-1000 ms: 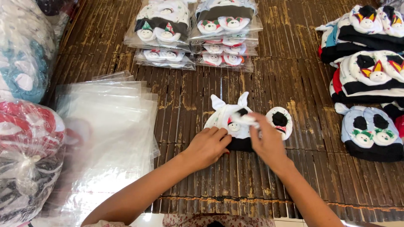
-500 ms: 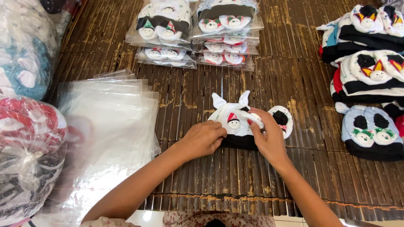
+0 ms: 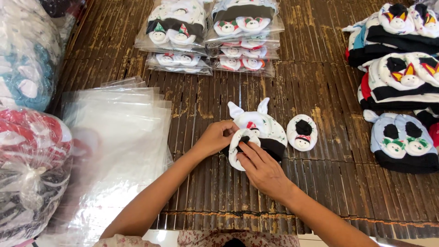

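A white baby hat (image 3: 260,123) with two ear points and a black band lies on the slatted bamboo surface. My left hand (image 3: 217,137) grips its left edge. My right hand (image 3: 260,169) presses a small white bootie (image 3: 237,148) onto the hat's lower left side, fingers flat over it. A second white bootie (image 3: 302,132) with a black opening and a little face lies just right of the hat, untouched.
A stack of clear plastic bags (image 3: 119,137) lies at left. Bagged hat sets (image 3: 210,36) sit at the back. Unbagged hats (image 3: 402,91) are piled at right. Large full plastic sacks (image 3: 27,137) stand at far left.
My right hand has moved left from the hat's right side to its lower left, laying one bootie on the hat. My left hand stayed at the hat's left edge.
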